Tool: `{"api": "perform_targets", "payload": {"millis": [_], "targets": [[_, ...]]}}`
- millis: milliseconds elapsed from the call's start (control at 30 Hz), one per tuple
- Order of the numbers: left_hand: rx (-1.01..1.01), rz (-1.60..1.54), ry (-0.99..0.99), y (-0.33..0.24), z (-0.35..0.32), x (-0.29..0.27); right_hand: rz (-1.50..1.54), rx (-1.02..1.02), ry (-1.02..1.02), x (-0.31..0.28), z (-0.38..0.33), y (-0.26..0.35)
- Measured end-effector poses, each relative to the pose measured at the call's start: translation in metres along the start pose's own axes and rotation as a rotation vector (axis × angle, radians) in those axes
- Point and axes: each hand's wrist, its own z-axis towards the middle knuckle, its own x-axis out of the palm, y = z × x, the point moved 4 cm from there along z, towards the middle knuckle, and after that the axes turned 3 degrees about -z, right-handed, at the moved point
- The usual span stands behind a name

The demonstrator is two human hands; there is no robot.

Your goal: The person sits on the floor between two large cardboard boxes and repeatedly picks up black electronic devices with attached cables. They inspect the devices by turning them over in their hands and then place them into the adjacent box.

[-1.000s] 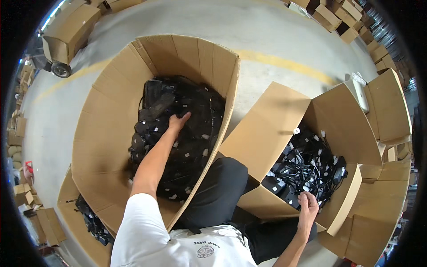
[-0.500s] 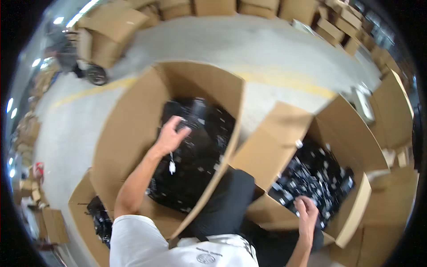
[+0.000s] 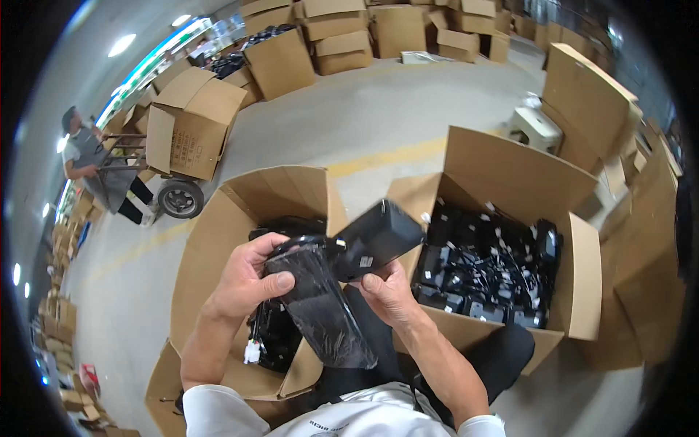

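My left hand is closed round the upper end of a flat black panel, which has scuffed clear film over it. A dark cable with a white connector hangs below this hand. My right hand grips a black rounded housing with a small pale label, raised beside the panel's top. Whether panel and housing are joined, I cannot tell. Under my left hand stands an open carton with black parts inside. To the right, another open carton holds several black units with cables and white connectors.
At the far left a person holds a two-wheeled cart loaded with a carton. A pale stool stands beyond the right carton. Tall cardboard rises at the right. Stacked cartons line the back, behind a yellow floor line.
My hands have come up and together from over the two cartons, and now hold the black panel and housing. My view has shifted; the person with the cart shows more fully.
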Motion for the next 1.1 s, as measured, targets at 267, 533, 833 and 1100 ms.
{"api": "perform_targets", "payload": {"millis": [267, 533, 833, 1100], "targets": [[-0.15, 0.305, 0.135, 0.043, 0.037, 0.048, -0.205, -0.347, -0.512, -0.03, -0.016, 0.132], [-0.061, 0.516, -0.091, 0.077, 0.064, -0.007, -0.58, -0.66, -0.501, -0.036, -0.085, 0.222], [0.094, 0.186, -0.187, 0.061, 0.047, 0.013, -1.358, -0.229, 0.293, 0.046, -0.082, 0.155], [0.143, 0.14, 0.078, 0.039, 0.013, 0.081, -1.415, -0.377, 0.142, 0.049, -0.061, 0.129]]}}
